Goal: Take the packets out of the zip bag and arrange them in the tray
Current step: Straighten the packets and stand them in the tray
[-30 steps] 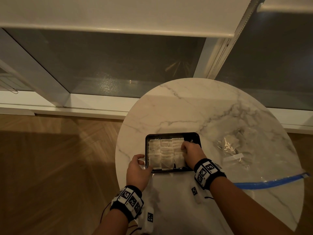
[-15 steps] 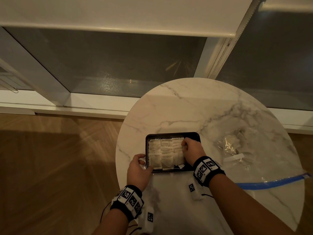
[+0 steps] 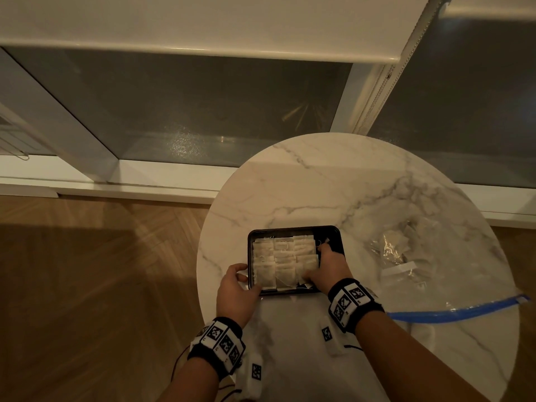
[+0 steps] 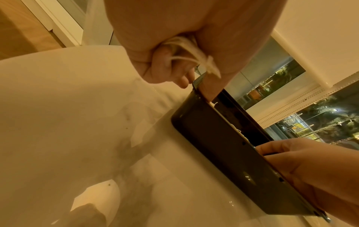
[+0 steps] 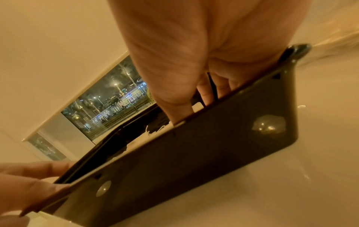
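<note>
A black tray (image 3: 294, 230) sits at the marble table's (image 3: 319, 175) six o'clock, holding three columns of tea-bag packets (image 3: 282, 261). The left hand (image 3: 235, 291) grips its near-left corner; keep that steady. The right hand (image 3: 329, 265), fingers curled, presses packets at three o'clock; press lightly, flattening overlaps. The zip bag (image 3: 406, 256) lies at the table's three o'clock, some packets inside.

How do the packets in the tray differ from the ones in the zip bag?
The packets in the tray lie flat in neat overlapping rows; the packets in the zip bag sit in a loose, jumbled heap. The tray ones are uncovered, touched by the right hand; the zip bag ones lie under clear plastic, untouched. Both look pale and squarish.
</note>
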Available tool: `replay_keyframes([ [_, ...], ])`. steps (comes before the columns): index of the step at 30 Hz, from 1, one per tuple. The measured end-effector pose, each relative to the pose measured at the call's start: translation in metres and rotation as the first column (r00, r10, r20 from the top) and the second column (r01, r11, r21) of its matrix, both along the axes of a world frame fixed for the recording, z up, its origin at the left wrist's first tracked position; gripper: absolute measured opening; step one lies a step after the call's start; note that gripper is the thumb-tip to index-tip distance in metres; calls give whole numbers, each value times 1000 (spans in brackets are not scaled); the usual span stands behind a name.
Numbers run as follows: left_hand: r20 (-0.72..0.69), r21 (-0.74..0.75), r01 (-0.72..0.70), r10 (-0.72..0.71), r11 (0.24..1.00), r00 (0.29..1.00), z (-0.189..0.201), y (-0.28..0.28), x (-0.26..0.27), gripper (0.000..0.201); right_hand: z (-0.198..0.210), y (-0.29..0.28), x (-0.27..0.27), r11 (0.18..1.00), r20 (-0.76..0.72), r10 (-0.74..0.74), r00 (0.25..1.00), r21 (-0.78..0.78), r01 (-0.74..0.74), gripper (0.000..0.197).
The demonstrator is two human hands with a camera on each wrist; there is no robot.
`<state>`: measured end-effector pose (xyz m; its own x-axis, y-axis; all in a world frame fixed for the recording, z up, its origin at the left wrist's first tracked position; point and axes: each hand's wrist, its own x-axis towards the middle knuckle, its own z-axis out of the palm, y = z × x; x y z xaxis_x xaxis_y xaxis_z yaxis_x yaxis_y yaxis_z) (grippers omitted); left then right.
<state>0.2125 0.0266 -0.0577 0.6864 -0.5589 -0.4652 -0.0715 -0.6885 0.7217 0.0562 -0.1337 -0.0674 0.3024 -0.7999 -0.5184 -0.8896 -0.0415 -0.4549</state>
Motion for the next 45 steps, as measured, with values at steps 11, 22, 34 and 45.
replay_keyframes([
  [11,-6,-7,-3,3,1000,1000,-2,2,-1,50,-5,5,4,998,6,33,999,-61,-32,61],
  [22,-5,-11,25,-25,1000,1000,0,0,-5,50,-6,8,2,994,74,52,996,-99,-44,46],
  [34,-21,-24,14,-15,1000,1000,5,-2,-5,45,-7,12,3,992,99,46,994,-124,-34,50],
  [45,-238,-124,-273,239,954,942,9,6,1,15,18,10,-11,976,189,53,981,-218,-11,27],
])
